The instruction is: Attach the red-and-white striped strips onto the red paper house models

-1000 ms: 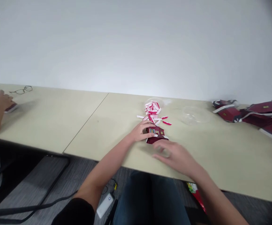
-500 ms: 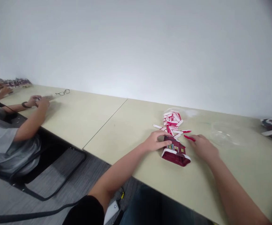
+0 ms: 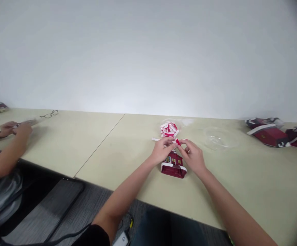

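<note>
Above the roof of a small dark-red toy house [image 3: 173,169], my left hand [image 3: 161,150] and my right hand [image 3: 193,155] come together with fingertips pinched. Between them is a small red strip [image 3: 178,141], partly covered by the fingers. The house lies on the table with its white-edged open bottom toward me and its yellow-windowed wall facing up. Just beyond my hands is a pile of red and white strips [image 3: 169,129] in a shallow clear dish, some spilling out in front.
A clear plastic lid or dish [image 3: 218,139] lies to the right. Several more dark-red houses [image 3: 268,135] are at the far right. Eyeglasses [image 3: 50,114] rest near the wall, and a co-worker's hands [image 3: 15,129] handle something at the left. A seam [image 3: 99,145] crosses the table.
My right hand has brought the red strip over to my left hand. My left hand has moved off the house wall to meet it. The view has turned right.
</note>
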The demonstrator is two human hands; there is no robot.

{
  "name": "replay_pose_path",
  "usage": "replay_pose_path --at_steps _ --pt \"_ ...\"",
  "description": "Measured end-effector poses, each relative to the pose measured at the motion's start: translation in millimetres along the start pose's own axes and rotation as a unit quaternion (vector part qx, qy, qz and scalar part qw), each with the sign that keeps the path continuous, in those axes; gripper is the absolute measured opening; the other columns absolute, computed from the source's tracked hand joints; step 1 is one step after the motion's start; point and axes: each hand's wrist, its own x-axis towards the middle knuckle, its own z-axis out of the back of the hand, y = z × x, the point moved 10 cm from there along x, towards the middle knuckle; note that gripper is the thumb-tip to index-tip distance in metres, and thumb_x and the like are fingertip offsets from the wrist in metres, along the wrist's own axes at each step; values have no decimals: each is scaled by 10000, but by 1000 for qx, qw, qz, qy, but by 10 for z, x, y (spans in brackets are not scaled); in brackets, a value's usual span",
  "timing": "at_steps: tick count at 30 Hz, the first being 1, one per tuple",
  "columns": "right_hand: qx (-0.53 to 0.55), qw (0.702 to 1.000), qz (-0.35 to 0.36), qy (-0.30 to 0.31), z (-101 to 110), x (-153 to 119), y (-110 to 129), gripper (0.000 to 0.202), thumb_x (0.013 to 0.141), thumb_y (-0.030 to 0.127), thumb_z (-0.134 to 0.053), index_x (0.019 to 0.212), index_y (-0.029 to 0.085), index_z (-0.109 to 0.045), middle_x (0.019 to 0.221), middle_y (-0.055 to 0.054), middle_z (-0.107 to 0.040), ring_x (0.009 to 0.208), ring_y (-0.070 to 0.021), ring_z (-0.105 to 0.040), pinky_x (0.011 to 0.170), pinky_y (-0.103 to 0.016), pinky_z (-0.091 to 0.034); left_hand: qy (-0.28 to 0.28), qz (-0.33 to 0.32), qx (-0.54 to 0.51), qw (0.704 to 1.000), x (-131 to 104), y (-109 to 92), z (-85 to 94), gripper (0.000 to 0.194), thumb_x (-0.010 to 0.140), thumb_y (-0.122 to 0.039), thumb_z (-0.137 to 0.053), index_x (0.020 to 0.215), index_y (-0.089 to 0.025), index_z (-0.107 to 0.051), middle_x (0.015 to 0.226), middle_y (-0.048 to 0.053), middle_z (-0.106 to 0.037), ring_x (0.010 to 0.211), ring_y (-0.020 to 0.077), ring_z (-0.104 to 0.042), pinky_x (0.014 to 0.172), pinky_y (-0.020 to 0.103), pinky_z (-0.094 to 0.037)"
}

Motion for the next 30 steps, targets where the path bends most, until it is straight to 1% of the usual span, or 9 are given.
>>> replay_pose_path --at_steps 2,4,8,10,12,14,17,23,30 --pt "3 1000 0 -22 45 -9 11 282 927 413 -502 1013 179 -634 918 -63 -679 539 -116 -507 604 -292 -458 13 -14 -2 1000 13 -60 -97 485 846 -460 -549 1126 -68 -604 1056 65 -597 920 -8 -561 823 53 -432" --pt "24 1000 -6 -9 35 -9 13 278 913 421 -523 1014 188 -634 921 -61 -686 526 -111 -504 592 -289 -459 3 -31 12 999 15 -86 -99 479 871 -470 -505 1096 -62 -614 1057 59 -596 928 -10 -549 842 55 -424" --pt "130 988 -65 48 -52 -21 -47 429 883 430 -565 1241 196 -536 912 -50 -705 548 -116 -550 546 -259 -464 -4 -66 130 989 5 -100 12 516 930 -506 -366 1106 -87 -610 1064 51 -586 946 -3 -523 887 85 -406" --pt "165 980 -87 63 -89 -34 -73 455 897 426 -542 1285 190 -513 857 -36 -708 590 -127 -588 561 -252 -476 46 -93 242 965 -21 -120 -9 518 953 -503 -303 1097 -115 -614 1052 45 -583 962 2 -512 974 125 -379" --pt "169 978 -79 94 -151 -46 -50 364 907 418 -527 1188 198 -602 865 -31 -710 652 -136 -618 603 -256 -492 97 -110 352 924 -68 -113 -33 505 967 -489 -260 1083 -155 -621 1038 31 -578 992 7 -504 1093 190 -304" --pt "165 977 -64 123 -203 -57 -20 284 904 409 -534 1040 203 -675 910 -32 -710 691 -140 -629 624 -259 -495 116 -107 415 896 -105 -94 2 488 974 -478 -239 1080 -200 -626 1042 14 -575 1029 12 -497 1156 245 -217" --pt "148 977 -44 144 -218 -59 17 238 891 385 -563 954 202 -702 912 -30 -708 674 -136 -614 629 -268 -486 118 -100 420 894 -133 -87 80 467 959 -507 -288 1074 -228 -645 1051 1 -584 1047 4 -502 1150 226 -199" --pt "102 981 -11 162 -165 -46 84 161 846 341 -636 865 213 -732 857 -36 -705 777 -175 -616 711 -314 -486 137 -116 352 919 -146 -101 163 486 881 -577 -450 1005 -183 -705 1011 24 -622 996 -1 -555 1057 150 -313" --pt "115 977 16 178 -141 -54 157 174 870 299 -601 915 216 -748 876 -48 -704 785 -175 -622 709 -316 -499 134 -108 324 930 -148 -131 227 491 839 -591 -512 912 -161 -738 970 46 -632 944 6 -575 1030 146 -370"
